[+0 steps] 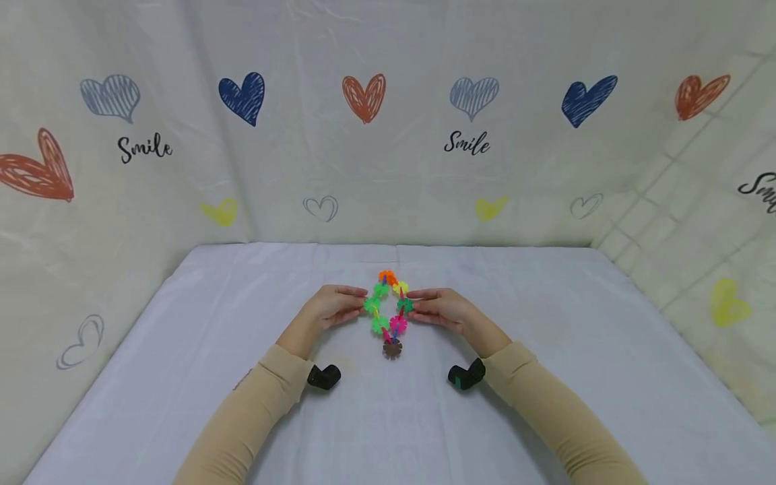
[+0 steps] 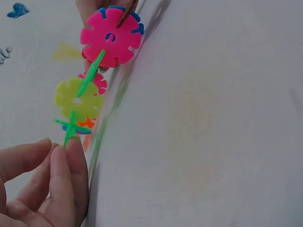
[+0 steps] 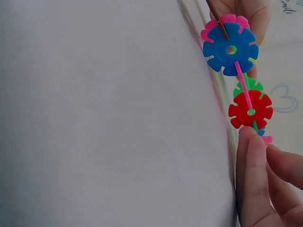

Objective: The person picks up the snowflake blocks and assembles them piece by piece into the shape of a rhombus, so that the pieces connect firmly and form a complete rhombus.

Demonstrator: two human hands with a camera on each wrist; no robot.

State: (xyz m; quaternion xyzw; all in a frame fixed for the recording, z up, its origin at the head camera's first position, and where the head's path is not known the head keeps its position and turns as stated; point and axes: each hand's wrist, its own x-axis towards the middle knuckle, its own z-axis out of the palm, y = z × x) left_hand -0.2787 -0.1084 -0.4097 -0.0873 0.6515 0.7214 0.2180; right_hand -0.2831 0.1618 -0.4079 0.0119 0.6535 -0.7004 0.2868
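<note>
A closed ring of notched plastic snowflake discs (image 1: 380, 325), slotted edge to edge in several colours, is between my two hands. Its far end has an orange disc (image 1: 387, 277); a brown disc (image 1: 392, 349) sits at the near end. My left hand (image 1: 330, 306) pinches a green disc on the ring's left side, beside a yellow disc (image 2: 78, 99) in the left wrist view. With thumb and fingertips, my right hand (image 1: 445, 310) pinches a green disc on the right side, next to a red disc (image 3: 251, 109) in the right wrist view. Fingertips partly hide both gripped discs.
A white cloth covers the table (image 1: 388, 424). Behind it hangs a pale curtain (image 1: 400, 175) printed with hearts and lettering, which continues along both sides. A black wrist device (image 1: 324, 377) sits by the left cuff, and another black device (image 1: 467, 374) by the right cuff.
</note>
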